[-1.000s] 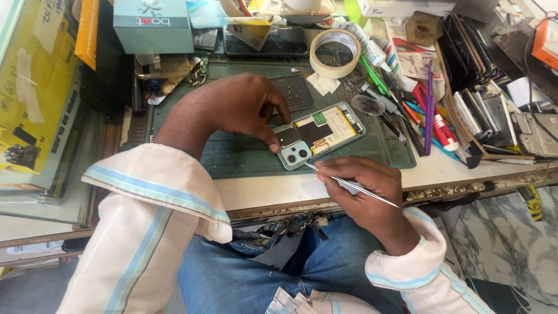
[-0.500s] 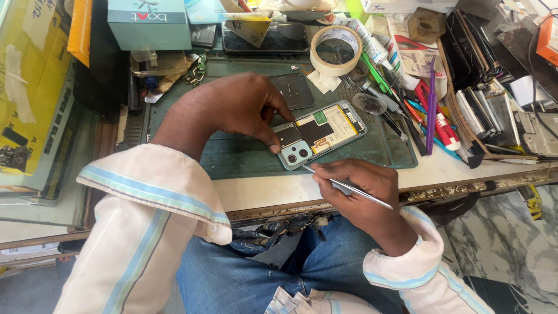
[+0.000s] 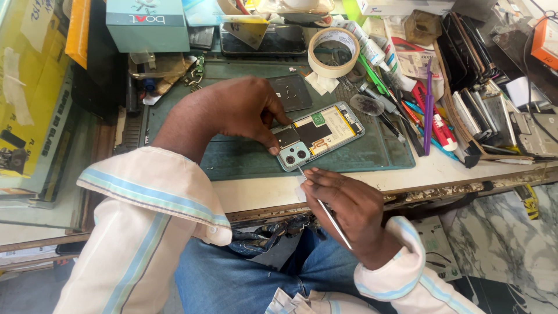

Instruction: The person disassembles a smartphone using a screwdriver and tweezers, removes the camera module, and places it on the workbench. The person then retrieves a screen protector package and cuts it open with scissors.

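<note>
An opened phone (image 3: 319,135) with its back cover off lies tilted on a dark green work mat (image 3: 244,157), its pale blue camera block nearest me. My left hand (image 3: 232,113) rests on the phone's left end, thumb and fingers pinching the frame by the camera block. My right hand (image 3: 343,203) grips thin metal tweezers (image 3: 322,203), their tip touching the phone's lower edge just below the camera.
A roll of tape (image 3: 333,52), a teal box (image 3: 148,24), a dark phone panel (image 3: 264,39) and a dark back cover (image 3: 290,93) sit behind the mat. Pens, screwdrivers and phone parts (image 3: 430,110) crowd the right. Yellow boxes (image 3: 35,99) stand left.
My right hand has shifted slightly left, bringing the tweezers' tip up to the phone's lower edge. My left hand keeps its hold on the phone.
</note>
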